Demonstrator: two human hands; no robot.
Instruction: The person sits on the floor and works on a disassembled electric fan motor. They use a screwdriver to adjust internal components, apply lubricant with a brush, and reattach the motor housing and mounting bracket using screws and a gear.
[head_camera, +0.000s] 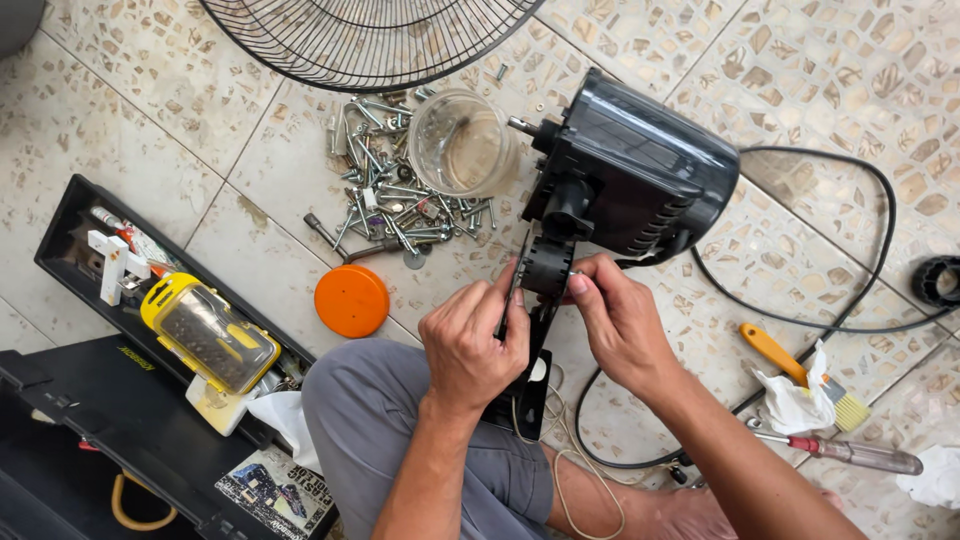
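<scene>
Beige pebble-patterned floor tiles (850, 90) lie under everything, and a person sits on them with a grey-trousered knee (400, 410) drawn up. At the centre rests a black fan motor housing (640, 170), its shaft pointing left toward a clear plastic jar (462, 143) that lies beside a heap of loose screws and bolts (385, 205). The left hand (470, 345) is curled closed around a thin dark tool (508, 300), whose tip meets the black neck joint (548, 265) below the housing. The right hand (620, 320) pinches that same joint from the other side, thumb and fingers closed on it. An orange lid (351, 300) sits just left of the hands. Farther left a black toolbox tray (70, 240) carries a yellow bit case (208, 332). A wire fan grille (370, 40) lies at the top, a black power cord (880, 200) loops right, and a small brush (800, 375) and red-handled screwdriver (850, 452) lie near the right forearm
</scene>
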